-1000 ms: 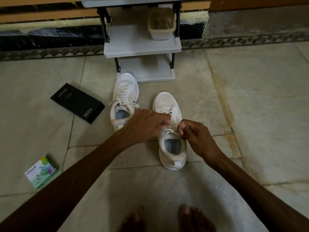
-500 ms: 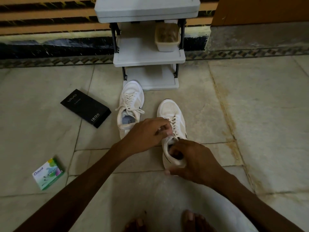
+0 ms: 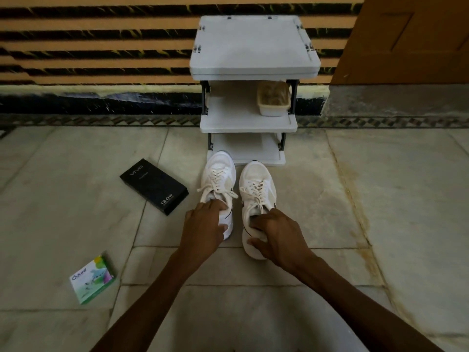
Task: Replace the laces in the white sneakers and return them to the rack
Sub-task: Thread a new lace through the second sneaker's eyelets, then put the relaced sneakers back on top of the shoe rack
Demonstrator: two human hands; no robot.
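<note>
The black box (image 3: 154, 186) on the floor reads "vivo" near one end and "120W" at the other. The small green-and-white box (image 3: 91, 280) says "Odonil".

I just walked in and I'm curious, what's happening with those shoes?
A person's left grip holds the left sneaker at its heel opening, and the right grip holds the right sneaker likewise. Both sneakers are laced and stand side by side on the floor before the rack, not on it yet.

A black Vivo 120W box (image 3: 154, 186) lies askew on the stone floor (image 3: 380, 199), left of middle. A green Odonil box (image 3: 92, 280) lies nearer, further left, well apart.
</note>
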